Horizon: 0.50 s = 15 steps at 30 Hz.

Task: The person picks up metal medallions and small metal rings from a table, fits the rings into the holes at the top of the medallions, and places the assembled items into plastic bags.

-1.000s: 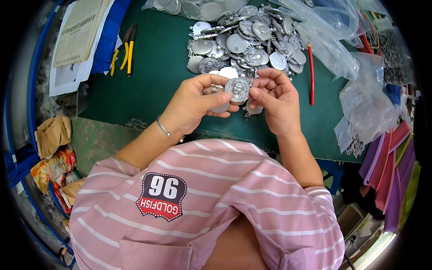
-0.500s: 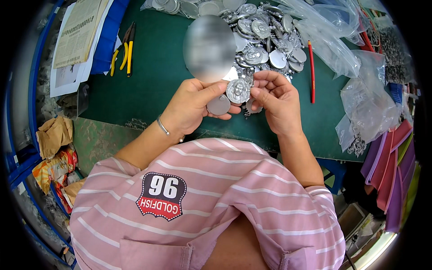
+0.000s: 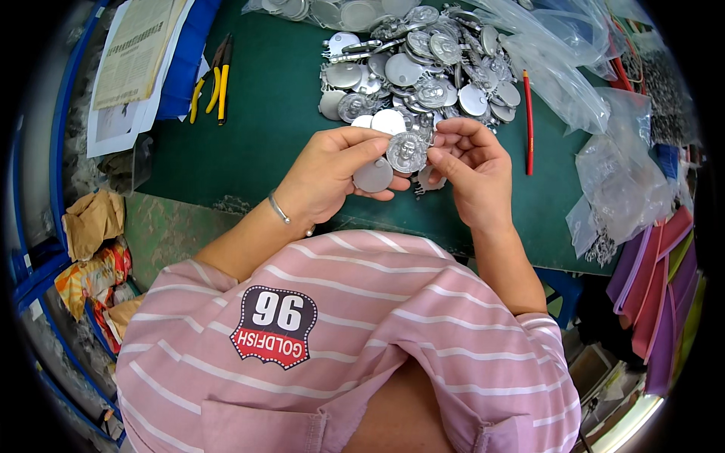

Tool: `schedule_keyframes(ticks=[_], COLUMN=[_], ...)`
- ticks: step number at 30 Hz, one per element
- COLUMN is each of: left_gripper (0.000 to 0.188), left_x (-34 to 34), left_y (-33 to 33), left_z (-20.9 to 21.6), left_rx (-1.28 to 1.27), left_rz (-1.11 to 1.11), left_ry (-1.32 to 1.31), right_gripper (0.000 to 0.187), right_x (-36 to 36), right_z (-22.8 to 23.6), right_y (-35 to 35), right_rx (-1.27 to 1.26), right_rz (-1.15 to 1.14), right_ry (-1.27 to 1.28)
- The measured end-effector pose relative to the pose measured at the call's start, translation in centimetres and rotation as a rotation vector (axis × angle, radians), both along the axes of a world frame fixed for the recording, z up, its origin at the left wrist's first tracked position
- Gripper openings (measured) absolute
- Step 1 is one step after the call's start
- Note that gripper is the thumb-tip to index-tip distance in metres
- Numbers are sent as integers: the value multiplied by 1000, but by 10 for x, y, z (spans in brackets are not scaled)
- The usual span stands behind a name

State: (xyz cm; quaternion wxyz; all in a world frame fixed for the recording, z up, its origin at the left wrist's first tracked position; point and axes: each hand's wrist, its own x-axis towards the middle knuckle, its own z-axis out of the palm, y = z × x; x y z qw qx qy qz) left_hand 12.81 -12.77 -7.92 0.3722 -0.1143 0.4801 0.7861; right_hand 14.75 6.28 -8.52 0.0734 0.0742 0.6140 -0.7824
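Between the thumb and fingers of my left hand [image 3: 330,164] is a round silver medallion [image 3: 407,153], its raised figure facing up. A smooth silver disc [image 3: 373,176] also sits in that hand, just below the thumb and against the fingers. My right hand [image 3: 483,174] pinches at the medallion's right edge with thumb and forefinger, its other fingers curled. Exactly what its fingertips grip there is too small to make out. Close beyond both hands lies a heap of silver medallions [image 3: 404,69], some relief side up, others smooth side up, with small links attached.
A red pencil [image 3: 527,124] lies right of the heap on the green tabletop [image 3: 264,98]. Yellow-handled pliers [image 3: 222,83] rest at the left beside a blue bin [image 3: 181,68] with papers. Clear plastic bags [image 3: 623,162] cover the right side, near colourful strips [image 3: 657,279].
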Motion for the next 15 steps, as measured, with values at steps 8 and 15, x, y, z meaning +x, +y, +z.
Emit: schedule_keyframes(ticks=[8,15], left_gripper=[38,22], left_x=[-3,-2], left_y=[-2,-3], left_z=[-5,-5], left_rx=[273,83], left_rz=[41,22], left_ry=[-178,-84], right_gripper=[20,26], right_x=[0,-50], right_z=[13,-11], right_y=[-12,15], right_rx=[508,1094], right_rz=[310,73], right_ry=[784,776])
